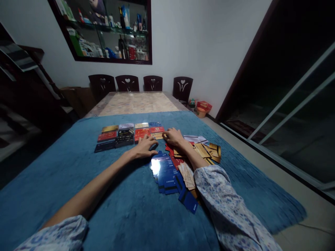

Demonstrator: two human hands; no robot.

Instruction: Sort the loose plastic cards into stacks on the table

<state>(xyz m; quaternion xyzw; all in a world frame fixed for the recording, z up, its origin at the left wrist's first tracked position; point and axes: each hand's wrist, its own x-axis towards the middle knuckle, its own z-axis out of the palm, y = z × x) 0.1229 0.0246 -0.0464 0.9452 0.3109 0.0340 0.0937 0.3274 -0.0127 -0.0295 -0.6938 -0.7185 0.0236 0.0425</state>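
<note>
A blue cloth (125,209) spreads before us over the near part of a long table (138,101), w/ a wall cabinet (112,60) & dark chairs (183,89) beyond. Closer in, we see loose cards (167,174), mostly blue, gold & red, overlapping on the cloth by & under the R. forearm. Up & left: neat rows of cards (125,140), approx. 4 across. The L. hand (144,145) sits at their near edge, fingers parted, nothing gripped. The R. hand (173,136) bends its fingers beside a gold card (157,135) at the rows' R. end; we can't tell if they're pinching it.
</note>
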